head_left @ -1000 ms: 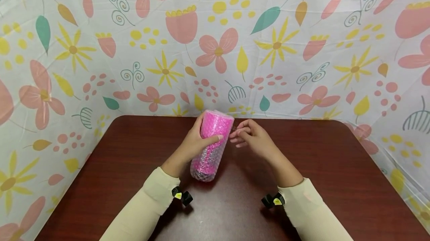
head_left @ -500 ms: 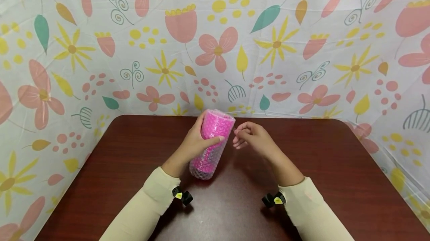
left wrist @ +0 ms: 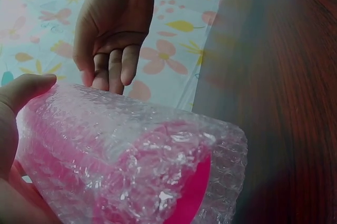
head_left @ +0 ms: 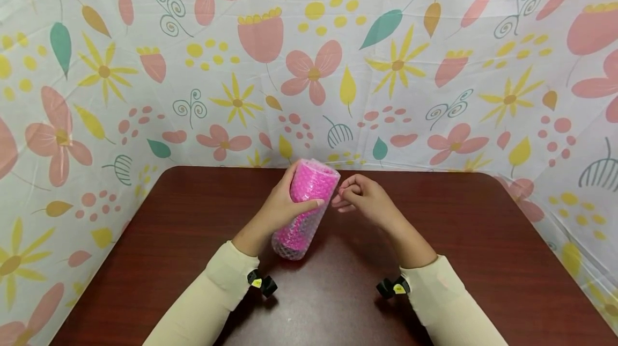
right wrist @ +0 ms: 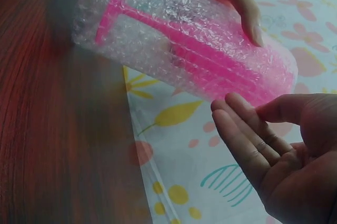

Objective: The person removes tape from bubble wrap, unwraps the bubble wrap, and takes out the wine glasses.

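A pink cylindrical thing (head_left: 314, 182) wrapped in clear bubble wrap (left wrist: 131, 124) leans over the table, its upper end tilted right. My left hand (head_left: 282, 201) grips it around the upper half, thumb across the front; the fingers behind are mostly hidden. Close to the roll's upper right side is my right hand (head_left: 364, 198). Its thumb and index finger come together there while the other fingers (right wrist: 242, 134) extend loosely, near the wrap's edge in the right wrist view. Whether anything thin and clear lies between the thumb and index finger cannot be made out.
The dark reddish-brown table (head_left: 193, 217) spreads under both arms. Behind it hangs a white flower-print cloth (head_left: 309, 67), which also closes in both sides. A small black device sits at each sleeve cuff.
The wrapped roll has tipped slightly further to the right in my left hand, its open upper end now showing more. My right fingers have shifted only a little beside it.
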The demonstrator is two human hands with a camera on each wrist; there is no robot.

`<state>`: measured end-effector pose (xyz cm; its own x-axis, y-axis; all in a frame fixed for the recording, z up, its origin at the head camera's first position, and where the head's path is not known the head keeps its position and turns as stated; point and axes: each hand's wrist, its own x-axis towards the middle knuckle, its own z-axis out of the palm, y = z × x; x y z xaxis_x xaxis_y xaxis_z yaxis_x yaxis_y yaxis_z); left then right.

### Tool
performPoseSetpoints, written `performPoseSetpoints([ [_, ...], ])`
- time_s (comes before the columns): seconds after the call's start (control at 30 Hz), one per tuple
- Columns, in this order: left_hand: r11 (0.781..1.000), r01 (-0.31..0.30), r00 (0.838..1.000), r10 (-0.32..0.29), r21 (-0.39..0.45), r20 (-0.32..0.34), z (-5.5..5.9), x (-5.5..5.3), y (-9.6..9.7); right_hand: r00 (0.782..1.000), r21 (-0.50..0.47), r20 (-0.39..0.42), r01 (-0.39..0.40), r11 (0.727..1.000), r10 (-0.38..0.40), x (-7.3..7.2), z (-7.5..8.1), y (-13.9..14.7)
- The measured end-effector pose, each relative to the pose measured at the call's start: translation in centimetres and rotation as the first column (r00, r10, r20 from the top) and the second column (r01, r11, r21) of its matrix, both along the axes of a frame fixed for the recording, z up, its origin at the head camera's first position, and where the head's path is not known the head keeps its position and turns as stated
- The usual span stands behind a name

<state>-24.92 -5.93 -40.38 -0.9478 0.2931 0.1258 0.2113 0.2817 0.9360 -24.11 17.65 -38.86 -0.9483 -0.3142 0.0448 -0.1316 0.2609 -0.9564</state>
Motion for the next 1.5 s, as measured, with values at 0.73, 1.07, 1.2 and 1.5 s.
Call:
performPoseSetpoints([
  [0.73, 1.000, 0.019, 1.000, -0.018, -0.016, 0.011, -0.35, 0.31, 0.15, 0.999, -0.005, 0.006, -0.038, 0.999, 0.039, 0.02, -0.16, 0.05],
  [1.07, 0.999, 0.015, 1.000, -0.015, -0.031, 0.004, -0.42, 0.15, 0.13, 1.000, 0.038, -0.007, -0.018, 0.999, 0.018, -0.03, 0.05, 0.06],
  [1.2, 0.999, 0.021, 1.000, -0.021, -0.029, 0.010, -0.56, 0.10, 0.12, 1.000, 0.045, -0.016, -0.012, 0.999, 0.013, -0.03, -0.02, 0.06],
  [1.5, 1.000, 0.022, 1.000, -0.022, -0.021, -0.008, -0.54, 0.03, 0.11, 1.000, 0.044, -0.009, 0.002, 0.999, -0.002, -0.14, -0.13, 0.21],
])
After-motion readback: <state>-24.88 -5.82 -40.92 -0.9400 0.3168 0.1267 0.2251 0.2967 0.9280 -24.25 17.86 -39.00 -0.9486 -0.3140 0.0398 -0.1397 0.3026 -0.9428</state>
